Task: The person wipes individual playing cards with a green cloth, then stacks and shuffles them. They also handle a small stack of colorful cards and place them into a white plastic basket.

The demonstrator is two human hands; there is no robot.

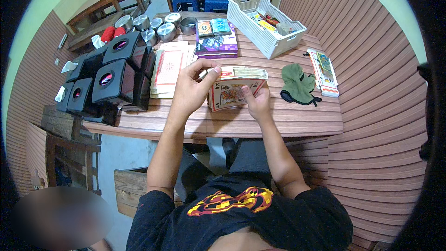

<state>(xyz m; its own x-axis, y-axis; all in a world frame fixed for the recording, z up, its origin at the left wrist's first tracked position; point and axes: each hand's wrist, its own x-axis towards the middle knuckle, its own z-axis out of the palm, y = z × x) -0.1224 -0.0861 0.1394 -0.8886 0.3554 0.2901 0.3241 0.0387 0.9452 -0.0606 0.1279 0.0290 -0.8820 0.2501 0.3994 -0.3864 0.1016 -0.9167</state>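
Above the table's near edge I hold a large worn card box with a king of spades on its front. My left hand pinches the top left corner, thumb and fingers at a printed flap. My right hand grips the lower right side, its thumb across the front face. Pale stacked card edges show along the box's top. Left of the box lies a spread of oversized red-patterned playing cards, partly behind my left hand.
Black tissue boxes are stacked at left, with round metal tins behind them. A purple box carries two small card decks. Beyond stands a white plastic basket; at right lie a green cloth item and another card box. A blurred person is lower left.
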